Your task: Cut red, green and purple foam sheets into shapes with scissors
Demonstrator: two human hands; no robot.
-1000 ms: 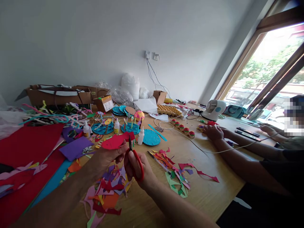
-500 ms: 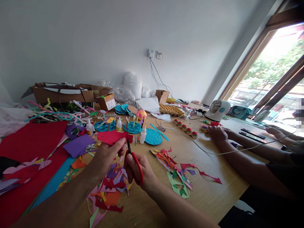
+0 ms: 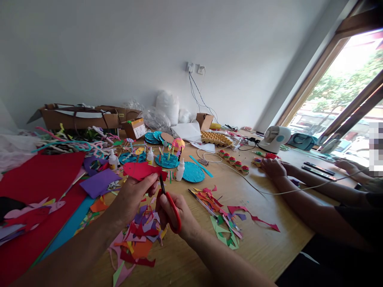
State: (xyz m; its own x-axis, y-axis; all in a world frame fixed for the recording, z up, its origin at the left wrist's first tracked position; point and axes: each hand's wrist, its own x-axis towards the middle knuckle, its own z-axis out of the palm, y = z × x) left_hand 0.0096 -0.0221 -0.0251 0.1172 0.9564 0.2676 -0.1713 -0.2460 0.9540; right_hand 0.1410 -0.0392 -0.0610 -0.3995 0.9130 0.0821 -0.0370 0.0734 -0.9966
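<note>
**Gripping Red Paper and Scissors over a Crowded Table**

In the head view, pinching the red paper [image 3: 137, 170] near its right end with the thumb and fingers of the left hand [image 3: 137, 195], closed on it. Gripping the red-handled scissors [image 3: 178, 219] in the right hand [image 3: 179, 209], with fingers curled round the handles and blades pointing up at the right end of the red paper. Held up in front, above the table [image 3: 254, 251], at left of the image centre (too small to tell exactly how far apart the blades stand).

Below and between the forearms, lying in a loose heap: coloured scraps [image 3: 142, 248]. To the right, spread beside a slim pen-like tool [image 3: 201, 201]: more cuttings [image 3: 224, 233]. Just beyond the hands, standing upright: a white bottle [image 3: 180, 171], next to a round blue disc [image 3: 193, 172]. At left, lying partly over a large red sheet [image 3: 60, 171]: a purple sheet [image 3: 100, 183]. Farther right, near a row of red-and-green balls [image 3: 237, 164] in carton cups: another person's hand [image 3: 273, 168], touching a small red item [image 3: 271, 156].
</note>
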